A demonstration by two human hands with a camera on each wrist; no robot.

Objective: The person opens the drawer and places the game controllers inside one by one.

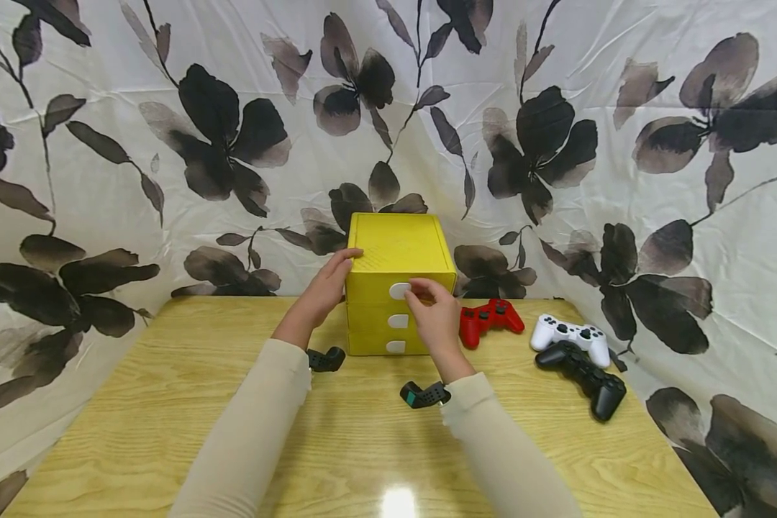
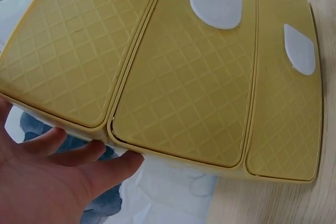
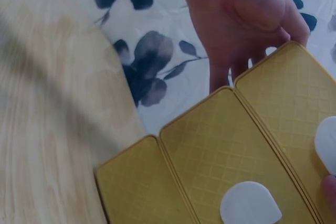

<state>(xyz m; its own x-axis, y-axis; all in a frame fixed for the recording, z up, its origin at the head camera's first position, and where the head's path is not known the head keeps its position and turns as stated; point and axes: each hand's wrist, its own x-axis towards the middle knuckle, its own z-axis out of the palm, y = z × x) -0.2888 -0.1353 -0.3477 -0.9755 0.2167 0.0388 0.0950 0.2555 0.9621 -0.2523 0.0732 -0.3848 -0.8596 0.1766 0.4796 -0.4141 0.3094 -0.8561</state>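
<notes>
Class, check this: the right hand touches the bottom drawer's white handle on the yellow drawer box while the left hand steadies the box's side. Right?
Not quite. In the head view the right hand touches the top drawer's white handle, not the bottom one. The left hand does steady the yellow drawer box.

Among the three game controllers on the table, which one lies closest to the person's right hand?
The red controller, just right of the yellow drawer box. It lies beside the right hand, while the white controller and the black controller lie farther right.
</notes>
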